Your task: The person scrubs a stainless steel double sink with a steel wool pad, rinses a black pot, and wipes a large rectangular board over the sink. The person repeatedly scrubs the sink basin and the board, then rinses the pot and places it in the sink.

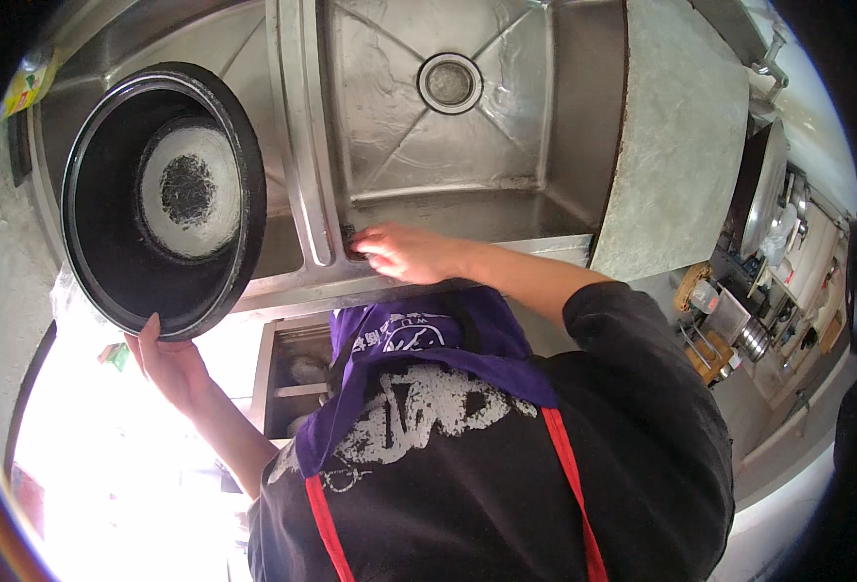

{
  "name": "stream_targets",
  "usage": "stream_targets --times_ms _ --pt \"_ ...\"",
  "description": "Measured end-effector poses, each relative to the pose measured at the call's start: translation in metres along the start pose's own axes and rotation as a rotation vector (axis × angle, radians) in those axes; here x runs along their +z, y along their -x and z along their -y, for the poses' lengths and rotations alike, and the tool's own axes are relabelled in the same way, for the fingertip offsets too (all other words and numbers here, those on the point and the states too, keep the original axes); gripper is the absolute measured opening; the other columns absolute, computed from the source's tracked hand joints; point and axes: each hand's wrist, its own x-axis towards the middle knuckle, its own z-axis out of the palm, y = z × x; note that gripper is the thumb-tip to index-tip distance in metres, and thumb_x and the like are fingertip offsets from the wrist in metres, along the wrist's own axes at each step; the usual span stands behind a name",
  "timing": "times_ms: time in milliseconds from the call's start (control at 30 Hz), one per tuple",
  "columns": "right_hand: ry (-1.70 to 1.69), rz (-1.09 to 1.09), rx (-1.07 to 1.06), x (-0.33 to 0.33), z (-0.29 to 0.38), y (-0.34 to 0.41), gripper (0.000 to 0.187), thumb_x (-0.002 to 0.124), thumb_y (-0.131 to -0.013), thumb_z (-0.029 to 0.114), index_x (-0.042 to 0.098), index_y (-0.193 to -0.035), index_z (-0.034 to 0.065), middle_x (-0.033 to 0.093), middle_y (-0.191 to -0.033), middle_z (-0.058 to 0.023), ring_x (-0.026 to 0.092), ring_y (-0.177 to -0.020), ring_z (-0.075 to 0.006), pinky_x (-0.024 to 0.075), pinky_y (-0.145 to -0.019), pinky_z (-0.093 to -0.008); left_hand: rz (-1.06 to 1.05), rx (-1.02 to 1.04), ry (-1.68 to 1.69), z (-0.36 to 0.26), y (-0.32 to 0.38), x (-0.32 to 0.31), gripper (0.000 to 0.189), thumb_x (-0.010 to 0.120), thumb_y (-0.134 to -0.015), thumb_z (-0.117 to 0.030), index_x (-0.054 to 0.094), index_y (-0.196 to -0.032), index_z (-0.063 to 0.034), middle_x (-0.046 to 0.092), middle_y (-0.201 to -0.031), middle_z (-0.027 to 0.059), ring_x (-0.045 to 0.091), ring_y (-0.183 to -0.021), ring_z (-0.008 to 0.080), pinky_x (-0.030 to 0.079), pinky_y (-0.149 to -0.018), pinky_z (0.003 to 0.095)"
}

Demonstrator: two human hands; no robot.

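My left hand (170, 360) grips the near rim of a large black bowl (108, 211), thumb on the inside and fingers beneath. The bowl is tilted over the left sink basin, its inside facing up, with a worn pale ring and dark centre at the bottom. My right hand (407, 251) is at the near left corner of the right basin (472, 211), beside the steel divider (301, 145). Its fingers are bent around something small and dark that is mostly hidden. A round drain strainer (449, 83) sits in the floor of the right basin.
A pale stone-like counter (676, 145) adjoins the right basin. A faucet (772, 69) is at the upper right. Beyond stand pans and a steel pot (754, 340). A yellow packet (28, 87) lies at the upper left. Shelving (268, 378) stands below the sink edge.
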Motion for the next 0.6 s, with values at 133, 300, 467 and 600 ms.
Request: stream_targets --times_ms 133,300,467,600 --pt "0.087 0.054 0.533 -0.021 -0.140 0.087 0.036 0.052 -0.081 0.016 0.060 -0.112 0.0000 0.052 -0.124 -0.0192 0.046 -0.118 -0.0343 0.0384 -0.099 -0.0405 0.011 -0.055 0.021 -0.006 0.002 -0.006 0.044 0.054 -0.077 0.009 0.051 -0.120 -0.0002 0.058 -0.114 0.0125 0.058 -0.104 0.0234 0.049 -0.091 0.0359" --pt "0.433 0.105 0.740 -0.057 -0.216 0.113 0.030 0.051 -0.086 0.024 0.067 -0.093 -0.0005 0.063 -0.101 -0.0210 0.061 -0.093 -0.0344 0.0470 -0.079 -0.0422 0.041 -0.008 0.041 0.001 -0.004 -0.001 0.044 0.054 -0.077 0.009 0.049 -0.120 0.0008 0.058 -0.114 0.0134 0.057 -0.105 0.0230 0.048 -0.092 0.0356" --pt "-0.466 -0.575 0.498 -0.186 -0.141 0.005 0.035 0.055 -0.088 0.031 0.063 -0.108 0.0034 0.062 -0.108 -0.0089 0.054 -0.098 -0.0167 0.0437 -0.083 -0.0331 0.002 0.007 -0.004 -0.004 0.005 0.001 0.043 0.053 -0.077 0.009 0.050 -0.119 -0.0005 0.058 -0.114 0.0124 0.056 -0.106 0.0217 0.047 -0.092 0.0342" --pt "-0.957 -0.954 0.114 -0.314 -0.141 -0.014 0.027 0.050 -0.086 0.023 0.064 -0.092 0.0011 0.063 -0.074 -0.0073 0.061 -0.062 -0.0201 0.0518 -0.057 -0.0359 0.005 0.043 -0.041 -0.006 0.007 0.007 0.043 0.051 -0.078 0.008 0.050 -0.119 -0.0023 0.058 -0.114 0.0115 0.056 -0.106 0.0215 0.046 -0.092 0.0342"
